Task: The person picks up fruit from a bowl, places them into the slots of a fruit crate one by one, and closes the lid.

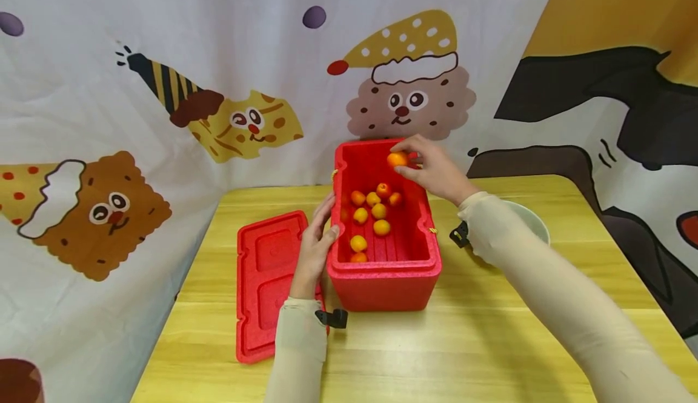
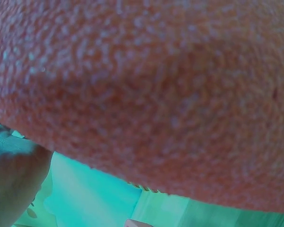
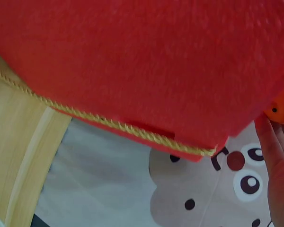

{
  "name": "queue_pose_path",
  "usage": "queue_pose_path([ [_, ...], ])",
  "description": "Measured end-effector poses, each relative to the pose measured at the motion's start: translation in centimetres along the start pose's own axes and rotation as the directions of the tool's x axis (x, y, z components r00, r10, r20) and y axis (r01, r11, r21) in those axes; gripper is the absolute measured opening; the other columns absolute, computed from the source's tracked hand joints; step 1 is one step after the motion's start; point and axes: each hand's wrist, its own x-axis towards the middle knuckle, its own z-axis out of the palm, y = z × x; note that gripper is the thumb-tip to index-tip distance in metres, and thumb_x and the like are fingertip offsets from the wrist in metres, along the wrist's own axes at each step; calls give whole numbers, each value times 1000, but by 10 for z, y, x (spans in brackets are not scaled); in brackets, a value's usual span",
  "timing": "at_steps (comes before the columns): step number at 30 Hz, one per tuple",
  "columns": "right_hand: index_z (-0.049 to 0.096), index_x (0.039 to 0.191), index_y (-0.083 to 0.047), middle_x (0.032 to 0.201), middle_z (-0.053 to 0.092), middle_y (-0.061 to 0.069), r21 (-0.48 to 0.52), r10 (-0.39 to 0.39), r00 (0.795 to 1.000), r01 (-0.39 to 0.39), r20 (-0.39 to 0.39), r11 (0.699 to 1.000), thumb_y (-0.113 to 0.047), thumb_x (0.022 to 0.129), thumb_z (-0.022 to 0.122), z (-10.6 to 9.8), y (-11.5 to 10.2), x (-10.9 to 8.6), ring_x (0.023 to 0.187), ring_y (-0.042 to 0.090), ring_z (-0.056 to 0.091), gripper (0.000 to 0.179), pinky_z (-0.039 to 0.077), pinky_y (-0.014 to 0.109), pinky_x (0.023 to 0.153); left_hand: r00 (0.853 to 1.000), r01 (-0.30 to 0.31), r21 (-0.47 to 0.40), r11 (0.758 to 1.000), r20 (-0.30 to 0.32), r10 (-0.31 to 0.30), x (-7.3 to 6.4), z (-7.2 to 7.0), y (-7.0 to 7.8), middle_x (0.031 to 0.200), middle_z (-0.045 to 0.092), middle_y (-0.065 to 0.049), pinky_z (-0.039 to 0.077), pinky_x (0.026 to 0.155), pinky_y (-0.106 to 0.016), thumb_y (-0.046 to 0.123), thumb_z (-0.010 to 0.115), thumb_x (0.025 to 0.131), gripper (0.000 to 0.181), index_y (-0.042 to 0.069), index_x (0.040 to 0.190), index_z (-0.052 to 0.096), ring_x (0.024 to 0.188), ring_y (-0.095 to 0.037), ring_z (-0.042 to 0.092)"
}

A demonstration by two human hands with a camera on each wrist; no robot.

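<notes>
A red foam box (image 1: 384, 291) stands uncovered on the table, with several small orange and yellow fruits (image 1: 382, 227) on its floor. My right hand (image 1: 433, 169) pinches a small orange (image 1: 397, 159) above the box's far right part. A dark dot marks that orange in the right wrist view, where the hand (image 3: 279, 175) shows at the right edge. At the box's left rim, my left hand (image 1: 313, 248) holds the side, thumb at the rim and fingers along the outer wall. The box wall (image 2: 146, 104) fills most of the left wrist view and hides most of that hand.
The red lid (image 1: 267, 306) lies flat left of the box, partly under the left forearm. A pale bowl (image 1: 531, 220) sits to the right, partly behind the right sleeve. Yellow rope (image 3: 109, 124) runs along the box's side. A printed curtain (image 1: 262, 39) hangs behind the table.
</notes>
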Motion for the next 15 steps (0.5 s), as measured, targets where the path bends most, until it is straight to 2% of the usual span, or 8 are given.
queue_pose_path([
  [8, 62, 124, -6, 120, 57, 5, -46, 25, 999, -24, 34, 999, -12, 89, 73, 11, -5, 10, 112, 24, 52, 37, 47, 44, 98, 1000, -4, -5, 1000, -10, 4, 3, -1, -1, 154, 35, -4, 44, 102, -37, 11, 54, 96, 53, 4, 148, 44, 139, -21, 32],
  [15, 64, 122, -8, 118, 58, 3, -25, 18, 999, -17, 45, 1000, -14, 89, 73, 21, 0, 10, 110, 22, 52, 35, 46, 42, 98, 999, 46, -2, 999, 3, -46, 1, -1, 4, 156, 32, -6, 44, 102, -36, 2, 51, 96, 53, 2, 148, 41, 140, -21, 30],
])
